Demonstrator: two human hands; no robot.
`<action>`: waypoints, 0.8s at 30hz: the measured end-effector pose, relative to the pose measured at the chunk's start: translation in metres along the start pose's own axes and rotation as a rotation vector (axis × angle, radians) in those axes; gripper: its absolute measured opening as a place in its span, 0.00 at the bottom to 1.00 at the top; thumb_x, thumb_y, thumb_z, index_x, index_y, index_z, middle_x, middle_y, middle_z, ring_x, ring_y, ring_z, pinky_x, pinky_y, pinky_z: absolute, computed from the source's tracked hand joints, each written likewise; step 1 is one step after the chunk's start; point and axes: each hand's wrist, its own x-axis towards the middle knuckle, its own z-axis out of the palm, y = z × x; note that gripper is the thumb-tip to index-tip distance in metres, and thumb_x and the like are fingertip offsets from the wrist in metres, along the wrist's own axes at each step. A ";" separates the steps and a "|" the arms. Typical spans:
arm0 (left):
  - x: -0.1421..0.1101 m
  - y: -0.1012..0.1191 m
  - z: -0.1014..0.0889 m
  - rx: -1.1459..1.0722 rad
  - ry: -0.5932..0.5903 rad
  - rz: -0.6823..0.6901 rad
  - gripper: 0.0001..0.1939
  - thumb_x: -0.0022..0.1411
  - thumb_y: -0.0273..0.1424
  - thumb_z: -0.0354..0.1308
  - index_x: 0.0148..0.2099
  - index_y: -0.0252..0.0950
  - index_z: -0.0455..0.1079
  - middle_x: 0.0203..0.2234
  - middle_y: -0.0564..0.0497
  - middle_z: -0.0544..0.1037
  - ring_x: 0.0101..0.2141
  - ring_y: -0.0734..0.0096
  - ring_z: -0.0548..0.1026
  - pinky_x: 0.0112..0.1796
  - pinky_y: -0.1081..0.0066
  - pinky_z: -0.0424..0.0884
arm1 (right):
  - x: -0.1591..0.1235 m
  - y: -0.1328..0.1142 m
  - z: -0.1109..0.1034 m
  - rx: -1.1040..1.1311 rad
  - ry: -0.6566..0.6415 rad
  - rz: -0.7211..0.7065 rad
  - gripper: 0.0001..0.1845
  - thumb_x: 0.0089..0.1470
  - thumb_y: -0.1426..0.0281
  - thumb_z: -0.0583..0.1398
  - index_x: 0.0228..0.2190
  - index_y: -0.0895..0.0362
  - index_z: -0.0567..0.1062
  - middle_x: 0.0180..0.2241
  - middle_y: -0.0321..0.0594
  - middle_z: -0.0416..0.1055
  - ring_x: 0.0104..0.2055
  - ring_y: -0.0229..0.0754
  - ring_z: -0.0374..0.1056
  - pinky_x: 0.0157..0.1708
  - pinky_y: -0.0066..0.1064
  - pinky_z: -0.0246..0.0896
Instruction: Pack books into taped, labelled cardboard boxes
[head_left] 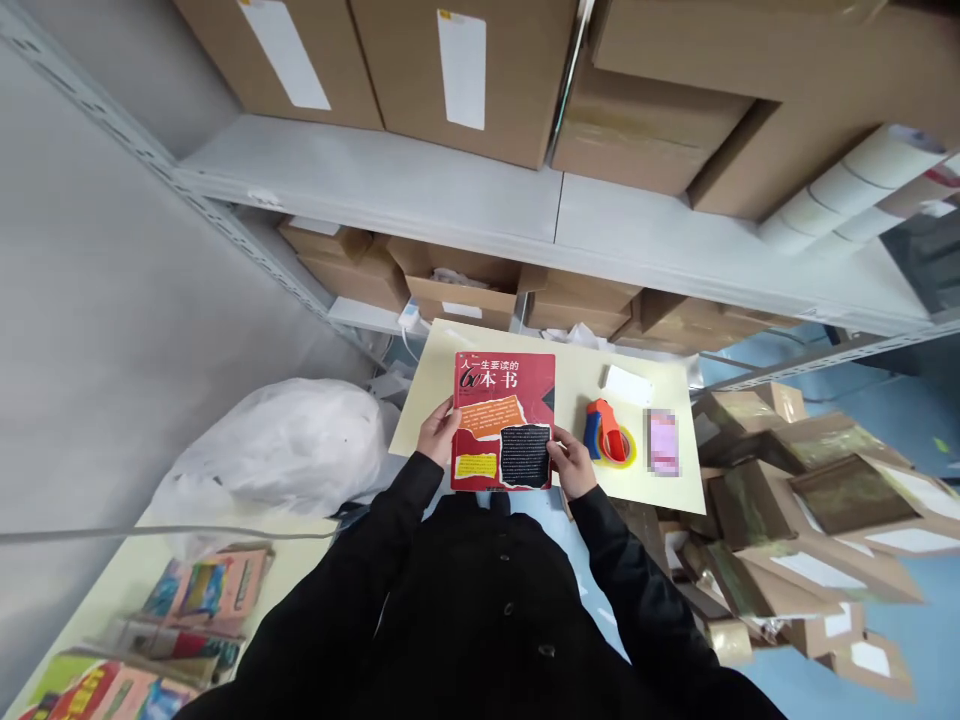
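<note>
A red book [504,412] with white Chinese lettering and torn-paper patches on its cover is held up before me, over the front edge of the pale yellow table [427,375]. My left hand [439,434] grips its left edge, the thumb on the cover. On the lower right edge my right hand [573,464] has closed, its fingers partly hidden behind the book. An orange and blue tape dispenser [604,432] with a roll of tape lies on the table to the right of my right hand. Beyond it are a white box [628,385] and a blurred pink item [663,442].
A metal shelf [480,195] with cardboard boxes [457,80] and white rolls [847,190] spans the back. Taped cartons [795,510] pile up on the floor at right. At left sit a white plastic bag [277,450] and a second table with stacked books [214,590].
</note>
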 end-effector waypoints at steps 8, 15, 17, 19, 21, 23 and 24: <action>0.009 -0.002 -0.026 0.339 -0.360 -0.107 0.53 0.45 0.37 0.68 0.67 0.36 0.42 0.46 0.41 0.75 0.41 0.59 0.76 0.39 0.64 0.75 | 0.007 0.001 0.012 -0.010 0.182 -0.119 0.21 0.46 0.57 0.62 0.41 0.54 0.75 0.39 0.42 0.75 0.40 0.46 0.70 0.37 0.35 0.66; 0.010 -0.008 -0.026 0.345 -0.392 -0.124 0.54 0.46 0.39 0.67 0.67 0.34 0.41 0.44 0.40 0.76 0.42 0.57 0.76 0.38 0.64 0.75 | 0.025 -0.014 0.000 0.198 0.082 -0.004 0.25 0.41 0.54 0.65 0.41 0.52 0.73 0.32 0.38 0.75 0.30 0.42 0.71 0.25 0.32 0.64; 0.012 -0.006 -0.021 0.328 -0.417 -0.145 0.55 0.44 0.39 0.68 0.67 0.34 0.41 0.43 0.41 0.77 0.41 0.56 0.76 0.38 0.63 0.75 | 0.044 -0.028 -0.003 0.174 0.067 -0.072 0.28 0.39 0.55 0.66 0.42 0.52 0.72 0.35 0.38 0.75 0.32 0.43 0.71 0.28 0.34 0.66; 0.011 -0.004 -0.015 0.308 -0.428 -0.171 0.57 0.42 0.39 0.70 0.67 0.35 0.41 0.42 0.41 0.77 0.40 0.55 0.77 0.38 0.62 0.75 | 0.063 -0.043 -0.004 0.136 0.110 -0.159 0.25 0.40 0.55 0.66 0.40 0.52 0.72 0.35 0.38 0.76 0.34 0.44 0.71 0.33 0.36 0.66; 0.007 -0.005 -0.008 0.282 -0.413 -0.169 0.58 0.41 0.39 0.70 0.67 0.35 0.41 0.42 0.41 0.77 0.40 0.56 0.77 0.38 0.62 0.75 | 0.079 -0.053 -0.004 0.106 0.171 -0.228 0.20 0.43 0.55 0.64 0.37 0.53 0.73 0.32 0.37 0.76 0.33 0.43 0.71 0.36 0.36 0.66; 0.001 -0.008 -0.003 0.253 -0.381 -0.163 0.56 0.40 0.40 0.70 0.66 0.35 0.44 0.42 0.41 0.77 0.39 0.57 0.77 0.37 0.63 0.75 | 0.090 -0.060 -0.005 0.098 0.222 -0.280 0.18 0.44 0.55 0.63 0.33 0.54 0.73 0.30 0.36 0.75 0.32 0.41 0.70 0.37 0.35 0.66; -0.002 -0.010 -0.002 0.254 -0.360 -0.174 0.54 0.40 0.41 0.70 0.64 0.36 0.47 0.42 0.41 0.77 0.38 0.57 0.78 0.35 0.64 0.76 | 0.093 -0.062 -0.006 0.105 0.241 -0.300 0.17 0.44 0.55 0.63 0.32 0.54 0.73 0.30 0.35 0.75 0.31 0.40 0.69 0.37 0.34 0.65</action>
